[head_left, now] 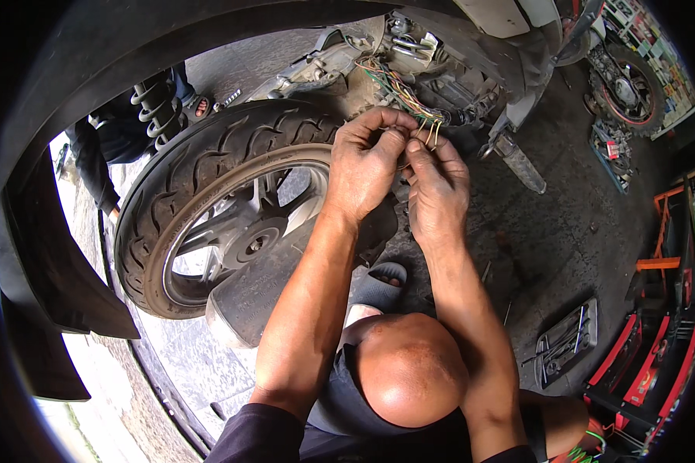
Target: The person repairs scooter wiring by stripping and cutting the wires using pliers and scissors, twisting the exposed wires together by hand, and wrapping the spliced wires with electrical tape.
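Note:
My left hand (367, 166) is closed in a pinch, its thumb and forefinger on thin wires. Right beside it, my right hand (439, 193) also pinches the wires, thumb against fingers. The exact spot between the fingertips is mostly hidden. A wiring harness (401, 91) of several coloured strands runs down from the scooter's frame to my hands. Light yellowish wire ends (434, 130) loop out just above my right fingers. Left of my hands stands the scooter's rear wheel (174, 201) with a dark treaded tyre, and the exhaust muffler (266, 282) lies in front of it.
A shock absorber spring (156, 112) rises behind the tyre, near another person's dark sleeve (93, 170). On the right are a metal tray of tools (567, 343) and a red-and-black tool chest (645, 363). Another motorcycle's wheel (633, 92) stands at far right.

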Motion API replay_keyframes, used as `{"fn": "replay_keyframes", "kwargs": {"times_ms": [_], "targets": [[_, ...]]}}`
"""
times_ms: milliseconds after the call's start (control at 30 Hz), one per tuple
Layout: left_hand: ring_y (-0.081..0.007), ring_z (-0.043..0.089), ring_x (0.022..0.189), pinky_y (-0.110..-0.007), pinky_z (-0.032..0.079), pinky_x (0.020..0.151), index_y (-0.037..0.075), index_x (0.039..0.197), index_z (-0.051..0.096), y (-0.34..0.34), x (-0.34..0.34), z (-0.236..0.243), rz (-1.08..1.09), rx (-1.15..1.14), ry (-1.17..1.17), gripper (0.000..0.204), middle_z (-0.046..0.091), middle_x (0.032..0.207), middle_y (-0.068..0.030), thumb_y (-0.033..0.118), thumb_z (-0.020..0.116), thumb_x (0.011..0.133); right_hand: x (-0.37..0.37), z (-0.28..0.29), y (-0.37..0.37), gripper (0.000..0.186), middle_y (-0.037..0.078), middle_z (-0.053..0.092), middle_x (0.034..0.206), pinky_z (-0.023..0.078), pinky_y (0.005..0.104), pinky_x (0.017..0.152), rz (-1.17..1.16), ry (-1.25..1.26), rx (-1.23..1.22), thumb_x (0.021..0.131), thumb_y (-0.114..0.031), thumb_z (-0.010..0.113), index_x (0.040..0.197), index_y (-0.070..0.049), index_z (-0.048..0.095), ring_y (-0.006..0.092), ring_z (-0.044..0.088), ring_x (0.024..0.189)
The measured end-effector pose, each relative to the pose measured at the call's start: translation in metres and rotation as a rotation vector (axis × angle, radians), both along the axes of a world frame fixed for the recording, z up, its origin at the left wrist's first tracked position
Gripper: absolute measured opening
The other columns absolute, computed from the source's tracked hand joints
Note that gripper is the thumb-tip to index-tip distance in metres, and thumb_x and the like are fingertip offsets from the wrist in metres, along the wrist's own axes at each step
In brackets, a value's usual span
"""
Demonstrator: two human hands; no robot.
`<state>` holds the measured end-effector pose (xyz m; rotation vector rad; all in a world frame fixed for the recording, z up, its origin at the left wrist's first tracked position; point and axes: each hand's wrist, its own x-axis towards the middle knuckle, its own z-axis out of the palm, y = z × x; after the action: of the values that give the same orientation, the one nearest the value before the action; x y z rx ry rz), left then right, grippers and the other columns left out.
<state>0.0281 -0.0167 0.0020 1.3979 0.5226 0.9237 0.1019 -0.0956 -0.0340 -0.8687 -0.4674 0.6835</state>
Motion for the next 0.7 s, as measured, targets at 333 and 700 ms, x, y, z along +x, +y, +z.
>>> {"fn": "replay_keyframes", "kwargs": {"times_ms": [333,700], "targets": [[-0.0082,0.059,0.061,-0.025,0.05,0.055,-0.007,0.095,0.07,-0.0019,0.0063,0.0044,0.001,-0.187,0.029,0.017,0.069,0.077,-0.006,0.01,0.068,0.095,-0.0021,-0.0043,-0.002,0.008,-0.009,0.057,0.078,0.034,0.0196,0.057,-0.078,-0.214,-0.133,0.101,-0.005,0.066,0.105,0.001,0.07,-0.0007,0.04,0.066],[-0.0077,0.057,0.065,-0.026,0.049,0.057,-0.005,0.092,0.069,-0.0047,0.0061,0.0057,0.019,-0.127,0.082,0.016,0.067,0.077,-0.0038,0.01,0.064,0.095,-0.002,-0.0017,-0.0041,0.01,-0.005,0.062,0.078,0.041,0.0207,0.058,-0.117,-0.319,-0.213,0.101,-0.005,0.065,0.105,0.003,0.069,0.0002,0.051,0.067]]}}
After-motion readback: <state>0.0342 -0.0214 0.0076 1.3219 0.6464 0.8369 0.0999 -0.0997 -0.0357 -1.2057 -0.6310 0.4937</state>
